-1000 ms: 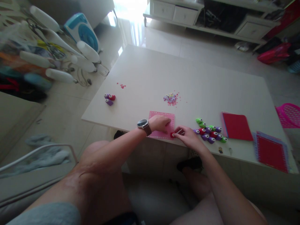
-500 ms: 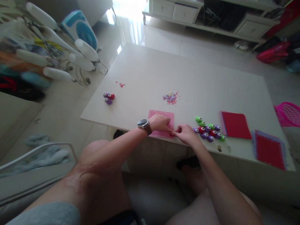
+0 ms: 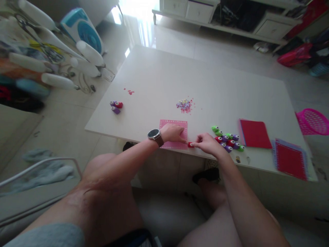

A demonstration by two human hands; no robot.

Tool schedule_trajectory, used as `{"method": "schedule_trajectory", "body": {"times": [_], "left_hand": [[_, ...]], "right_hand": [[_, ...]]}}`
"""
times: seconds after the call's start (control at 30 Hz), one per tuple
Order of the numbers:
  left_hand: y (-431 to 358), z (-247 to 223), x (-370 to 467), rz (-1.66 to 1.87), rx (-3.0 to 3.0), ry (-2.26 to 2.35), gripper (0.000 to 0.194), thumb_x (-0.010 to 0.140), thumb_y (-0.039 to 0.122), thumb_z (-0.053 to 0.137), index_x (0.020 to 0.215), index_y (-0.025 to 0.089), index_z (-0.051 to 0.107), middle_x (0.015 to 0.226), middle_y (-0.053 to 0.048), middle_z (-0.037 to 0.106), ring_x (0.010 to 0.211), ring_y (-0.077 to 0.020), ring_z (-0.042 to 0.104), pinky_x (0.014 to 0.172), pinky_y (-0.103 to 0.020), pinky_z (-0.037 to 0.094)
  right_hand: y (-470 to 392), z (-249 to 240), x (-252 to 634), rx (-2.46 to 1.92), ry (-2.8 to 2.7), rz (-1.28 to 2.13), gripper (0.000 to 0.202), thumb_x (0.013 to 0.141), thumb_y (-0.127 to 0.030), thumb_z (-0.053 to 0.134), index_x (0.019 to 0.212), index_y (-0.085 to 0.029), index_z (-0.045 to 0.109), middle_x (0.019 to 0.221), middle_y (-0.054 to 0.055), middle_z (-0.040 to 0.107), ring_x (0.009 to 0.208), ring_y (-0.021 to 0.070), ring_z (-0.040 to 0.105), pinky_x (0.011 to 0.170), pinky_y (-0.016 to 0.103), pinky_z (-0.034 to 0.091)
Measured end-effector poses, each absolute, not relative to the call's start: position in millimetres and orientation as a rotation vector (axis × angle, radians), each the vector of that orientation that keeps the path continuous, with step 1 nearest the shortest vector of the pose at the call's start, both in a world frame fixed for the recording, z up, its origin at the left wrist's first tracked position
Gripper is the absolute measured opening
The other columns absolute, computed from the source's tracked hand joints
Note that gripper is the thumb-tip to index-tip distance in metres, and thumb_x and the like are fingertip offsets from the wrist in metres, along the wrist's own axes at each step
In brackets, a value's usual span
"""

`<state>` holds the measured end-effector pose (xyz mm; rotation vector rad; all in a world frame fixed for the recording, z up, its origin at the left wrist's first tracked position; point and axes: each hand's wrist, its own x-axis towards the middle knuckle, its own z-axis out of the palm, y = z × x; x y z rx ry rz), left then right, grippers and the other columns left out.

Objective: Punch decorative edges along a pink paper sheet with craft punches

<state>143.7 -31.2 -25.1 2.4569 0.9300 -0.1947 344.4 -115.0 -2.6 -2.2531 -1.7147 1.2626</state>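
Note:
My left hand lies on a pink sheet at the table's near edge, its thumb stretched toward the sheet's right side. Small holes run along the sheet's border. At its lower right corner sits a small red craft punch. My right hand grips this punch, with the thumb pressed on it; the curled fingers are partly hidden. Just right of that hand is a cluster of green, red and purple punches, each with a white, eye-like round part. I cannot tell how far the sheet reaches into the red punch.
On the white table lie a pile of confetti, a few red bits and more punches at left. A red sheet stack and a hole-edged stack are at right. A pink basket stands beyond.
The view has shifted slightly, moving everything a little left in the picture. My right hand has drawn a little away from my left thumb, and the red punch shows more clearly.

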Motion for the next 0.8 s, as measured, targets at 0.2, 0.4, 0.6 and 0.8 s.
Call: {"method": "schedule_trajectory", "body": {"times": [0.2, 0.4, 0.6, 0.8], "left_hand": [[-26.9, -26.0, 138.8, -0.196, 2.492, 0.872, 0.033, 0.085, 0.047, 0.057, 0.093, 0.019, 0.072, 0.096, -0.011, 0.077, 0.08, -0.0239, 0.069, 0.065, -0.032, 0.043], [-26.2, -31.8, 139.4, -0.185, 2.524, 0.862, 0.025, 0.077, 0.039, 0.062, 0.091, 0.019, 0.071, 0.095, -0.01, 0.076, 0.08, -0.0246, 0.069, 0.063, -0.031, 0.043], [-26.4, -30.0, 138.7, -0.19, 2.516, 0.879, 0.024, 0.076, 0.037, 0.063, 0.09, 0.019, 0.07, 0.093, -0.01, 0.076, 0.078, -0.0236, 0.068, 0.061, -0.031, 0.042], [-27.2, -26.8, 138.5, -0.188, 2.512, 0.88, 0.02, 0.076, 0.035, 0.063, 0.087, 0.019, 0.069, 0.092, -0.009, 0.076, 0.078, -0.0231, 0.068, 0.061, -0.03, 0.04]], "right_hand": [[-129.8, -1.9, 364.2, -2.114, -1.749, 1.091, 0.021, 0.075, -0.038, 0.075, 0.08, -0.019, 0.066, 0.084, 0.003, 0.069, 0.077, 0.019, 0.062, 0.068, 0.029, 0.045], [-137.1, -12.7, 360.0, -1.879, -1.97, 0.958, 0.017, 0.077, -0.02, 0.067, 0.093, -0.021, 0.071, 0.097, 0.005, 0.069, 0.093, 0.0211, 0.062, 0.087, 0.033, 0.047], [-136.3, -0.9, 374.7, -2.093, -2.11, 0.543, 0.011, 0.081, -0.017, 0.062, 0.084, -0.022, 0.072, 0.092, 0.006, 0.071, 0.093, 0.0262, 0.059, 0.086, 0.039, 0.044], [-141.0, 0.9, 375.7, -2.265, -2.131, 0.413, 0.019, 0.08, -0.016, 0.061, 0.092, -0.023, 0.074, 0.1, 0.01, 0.071, 0.109, 0.0333, 0.055, 0.091, 0.046, 0.04]]}}
